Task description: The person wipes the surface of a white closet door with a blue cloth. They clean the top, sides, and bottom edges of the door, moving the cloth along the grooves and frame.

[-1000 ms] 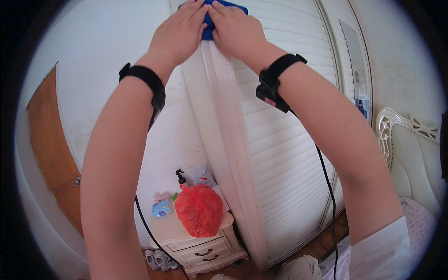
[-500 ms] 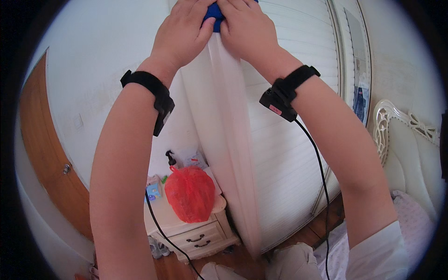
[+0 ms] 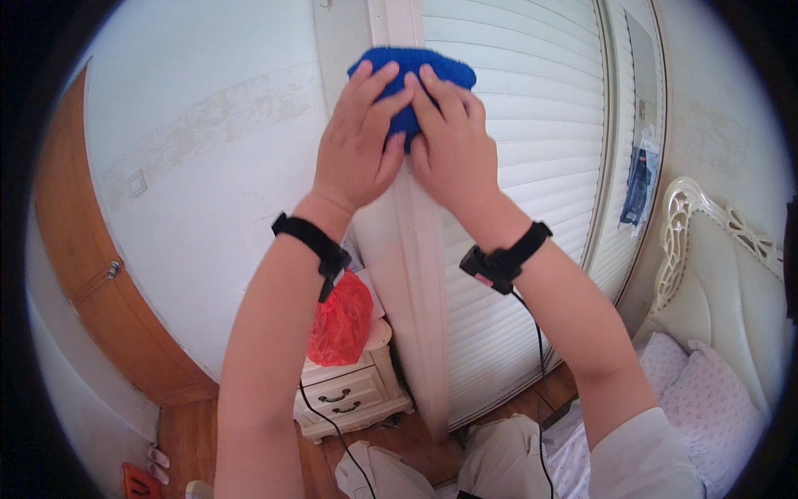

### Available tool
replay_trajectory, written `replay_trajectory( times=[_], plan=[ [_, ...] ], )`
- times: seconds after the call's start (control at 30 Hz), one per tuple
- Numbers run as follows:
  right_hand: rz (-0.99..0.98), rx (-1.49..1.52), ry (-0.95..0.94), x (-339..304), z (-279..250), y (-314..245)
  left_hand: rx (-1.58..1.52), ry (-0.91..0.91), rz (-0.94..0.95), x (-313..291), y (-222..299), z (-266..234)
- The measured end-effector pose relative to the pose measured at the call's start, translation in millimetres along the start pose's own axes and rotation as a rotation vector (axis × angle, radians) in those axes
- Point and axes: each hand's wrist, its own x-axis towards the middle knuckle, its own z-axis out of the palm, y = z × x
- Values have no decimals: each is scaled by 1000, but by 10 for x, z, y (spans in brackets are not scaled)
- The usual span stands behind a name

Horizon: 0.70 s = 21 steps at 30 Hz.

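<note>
A blue cloth [image 3: 407,60] lies against the upper part of the wardrobe's pale vertical edge post [image 3: 420,249]. My left hand [image 3: 353,150] presses on the cloth's left part, its fingers pointing up and slightly bent. On the right part rests my right hand [image 3: 455,150], with the fingers bent over the fabric. Both hands are close together and grip the same cloth around the post. Each wrist wears a black strap with a small device, and a cable trails down from it.
Below stands a cream nightstand [image 3: 341,397] with a red plastic bag [image 3: 342,320] on top. White louvred wardrobe doors [image 3: 515,166] are to the right, beside a bed with a padded headboard [image 3: 719,283] and pillows [image 3: 715,399]. A wooden door [image 3: 116,308] is at left; pink slippers [image 3: 158,466] are on the floor.
Both hands and the blue cloth have moved down the post, so the cloth now shows fully. The view has tilted and shifted a little, showing more of the pillows and floor.
</note>
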Motion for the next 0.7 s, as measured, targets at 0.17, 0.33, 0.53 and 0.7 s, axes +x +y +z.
replay_trajectory(
  times=[0.17,0.33,0.53,0.7],
  plan=[
    [68,95,-117,-656,-158,-182,-62,-35,-35,-601,345,18],
    [109,167,-213,-1239,-273,-313,-110,-119,-52,-1185,648,39],
    [200,208,-296,-1733,-356,-447,-110,-209,-141,-1702,985,126],
    [252,256,-337,-2056,-469,-592,-64,-241,-206,-2070,1330,120]
  ],
)
